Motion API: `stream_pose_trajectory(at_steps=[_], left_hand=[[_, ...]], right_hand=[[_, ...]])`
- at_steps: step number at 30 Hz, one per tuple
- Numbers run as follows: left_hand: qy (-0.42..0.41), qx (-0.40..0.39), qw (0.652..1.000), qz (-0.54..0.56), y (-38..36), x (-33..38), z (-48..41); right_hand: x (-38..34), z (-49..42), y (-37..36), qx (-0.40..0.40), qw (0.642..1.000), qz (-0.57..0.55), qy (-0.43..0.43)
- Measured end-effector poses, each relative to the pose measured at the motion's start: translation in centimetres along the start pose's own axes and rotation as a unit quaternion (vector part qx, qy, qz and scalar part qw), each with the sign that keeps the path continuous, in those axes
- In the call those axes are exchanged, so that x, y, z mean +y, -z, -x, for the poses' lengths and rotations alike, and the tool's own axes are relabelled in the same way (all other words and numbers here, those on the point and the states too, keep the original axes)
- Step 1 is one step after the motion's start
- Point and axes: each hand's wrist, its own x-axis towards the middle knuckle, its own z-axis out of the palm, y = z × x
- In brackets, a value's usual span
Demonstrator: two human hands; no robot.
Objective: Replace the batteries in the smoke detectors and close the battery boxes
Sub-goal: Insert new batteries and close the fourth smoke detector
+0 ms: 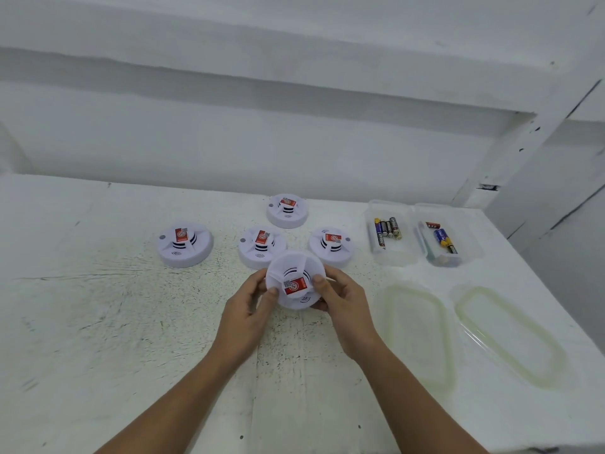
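I hold a white round smoke detector (296, 273) with a red label above the table, its top tilted toward me. My left hand (250, 306) grips its left rim and my right hand (340, 303) grips its right rim. Several more white detectors rest on the table behind it: one at the left (185, 244), one in the middle (260, 247), one farther back (288, 210) and one at the right (332, 245). Two clear boxes hold batteries: the left box (389, 253) and the right box (465, 231).
Two clear lids with yellowish seals lie flat on the right: one (415, 332) nearer the middle and one (510, 335) by the table's right edge. The white table (131, 322) is scuffed and speckled. A white wall runs along the back.
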Motion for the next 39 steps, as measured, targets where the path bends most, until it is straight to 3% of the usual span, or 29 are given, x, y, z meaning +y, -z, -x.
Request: stream_pose_trajectory(at_steps=[7,17,39], left_hand=[[0.013,0.016,0.999,0.030,0.2,-0.5,-0.1],[0.008,0.018,1.000,0.012,0.2,-1.5,-0.1],[0.017,0.016,1.000,0.019,0.0,-1.8,0.0]], right_hand=[[1.5,-0.3,-1.0,0.047,0.999,-0.010,-0.026],[2.4,0.5,-0.1,0.051,0.998,0.035,-0.022],[2.3,0.9,-0.1,0.057,0.998,0.026,-0.021]])
